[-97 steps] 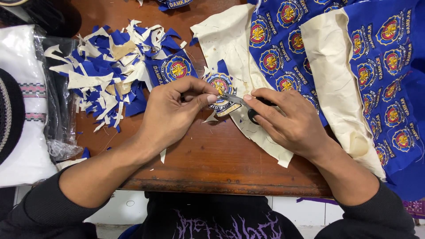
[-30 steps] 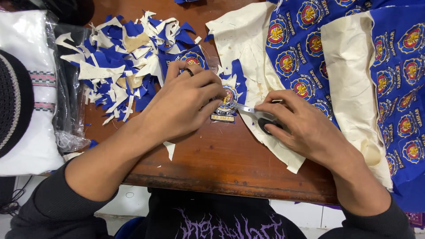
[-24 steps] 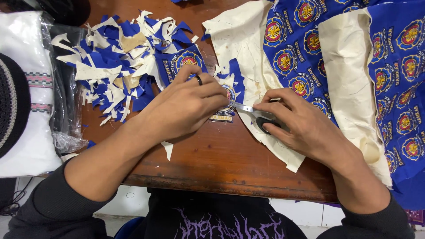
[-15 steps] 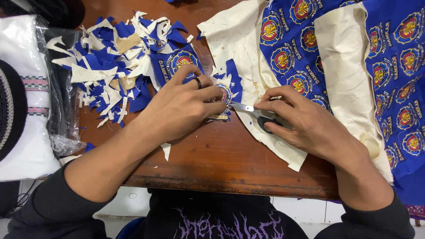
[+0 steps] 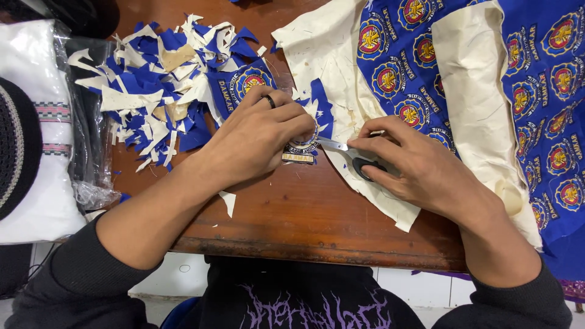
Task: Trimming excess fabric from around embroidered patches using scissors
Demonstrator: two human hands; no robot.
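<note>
My left hand (image 5: 259, 139), a dark ring on one finger, pinches a round embroidered patch (image 5: 300, 150) just above the brown wooden table (image 5: 304, 213). Most of the patch is hidden under my fingers. My right hand (image 5: 414, 167) grips small scissors (image 5: 350, 155) with black handles, and their blades point left into the patch's edge. Both hands meet at the middle of the table, over the edge of a cream-backed sheet of blue fabric (image 5: 426, 91) covered with several round emblems.
A heap of blue and cream fabric scraps (image 5: 158, 91) lies at the back left, with a cut-out patch (image 5: 244, 85) beside it. White folded cloth in a plastic bag (image 5: 46, 152) sits at the left edge. One cream scrap (image 5: 228, 203) lies near the table's front edge.
My left hand has turned the patch and closed further over it. The scissors stay at the patch's edge, and my right hand has barely shifted.
</note>
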